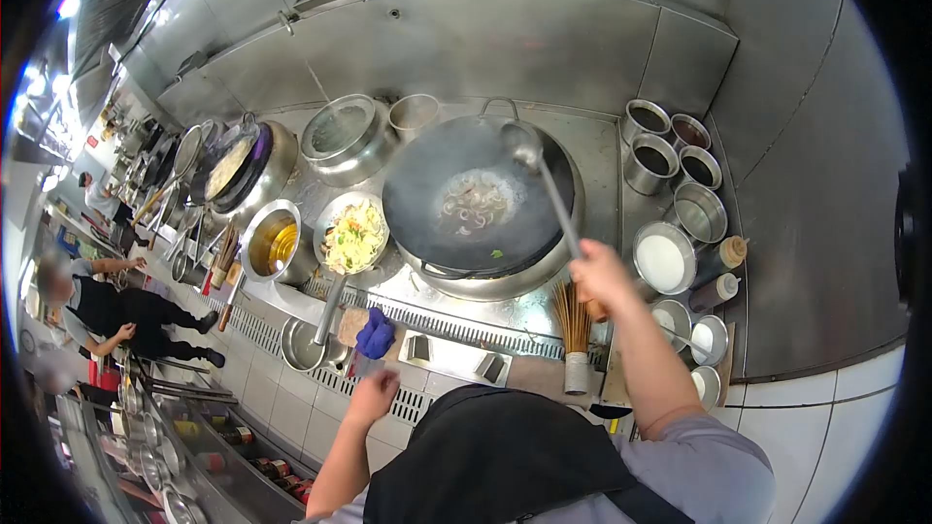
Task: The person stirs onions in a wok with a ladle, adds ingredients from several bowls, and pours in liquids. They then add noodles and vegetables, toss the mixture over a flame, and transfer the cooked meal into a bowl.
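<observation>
My right hand (pixel 602 277) grips the long handle of a metal ladle (pixel 553 194), whose bowl hangs over the far right part of a large dark wok (pixel 417 175). Pale sliced food (pixel 476 209) lies in bubbling liquid in the wok's middle, with a green scrap nearer the front rim. My left hand (pixel 374 396) is closed in a loose fist near the counter's front edge, and nothing shows in it. Just beyond it lies a crumpled blue cloth (pixel 375 334). A long-handled strainer (pixel 351 233) full of yellow and green chopped food sits left of the wok.
A pot of yellow oil (pixel 274 243) and a lidded pot (pixel 340 136) stand left. A bamboo brush (pixel 573 335) stands by the front edge. Sauce containers (pixel 652 160), a white-filled bowl (pixel 665 257) and bottles (pixel 720 257) line the right. A person (pixel 116 311) stands far left.
</observation>
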`<act>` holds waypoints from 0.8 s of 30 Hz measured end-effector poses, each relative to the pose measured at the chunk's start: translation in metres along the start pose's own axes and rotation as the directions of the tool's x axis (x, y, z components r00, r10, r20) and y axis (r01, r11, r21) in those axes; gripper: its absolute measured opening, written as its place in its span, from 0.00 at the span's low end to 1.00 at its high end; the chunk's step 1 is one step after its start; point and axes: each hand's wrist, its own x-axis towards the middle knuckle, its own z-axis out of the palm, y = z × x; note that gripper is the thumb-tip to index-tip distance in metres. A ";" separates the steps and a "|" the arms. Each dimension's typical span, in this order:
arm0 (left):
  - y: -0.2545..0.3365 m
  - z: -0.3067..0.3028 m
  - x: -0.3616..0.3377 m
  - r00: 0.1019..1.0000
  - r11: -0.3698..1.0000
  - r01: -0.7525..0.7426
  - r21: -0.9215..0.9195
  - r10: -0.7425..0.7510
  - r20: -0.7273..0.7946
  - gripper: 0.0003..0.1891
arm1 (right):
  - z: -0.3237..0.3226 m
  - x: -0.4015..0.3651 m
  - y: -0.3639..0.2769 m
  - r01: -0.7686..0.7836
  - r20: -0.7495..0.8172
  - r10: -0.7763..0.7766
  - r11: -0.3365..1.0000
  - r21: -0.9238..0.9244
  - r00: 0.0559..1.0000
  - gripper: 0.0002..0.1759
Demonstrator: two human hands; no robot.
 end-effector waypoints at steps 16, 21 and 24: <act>0.149 -0.031 0.029 0.810 0.803 -0.555 -0.220 0.581 0.078 0.09 | -0.006 -0.037 0.004 0.113 0.085 -0.150 0.936 0.334 0.985 0.12; 0.125 -0.033 0.023 0.863 0.857 -0.470 -0.214 0.497 0.094 0.09 | -0.067 -0.031 -0.007 0.175 -0.414 -0.028 0.931 0.321 0.910 0.14; 0.115 -0.033 0.019 0.907 0.886 -0.393 -0.245 0.418 0.057 0.10 | -0.117 0.002 0.010 0.175 -0.481 -0.081 0.972 0.155 0.873 0.08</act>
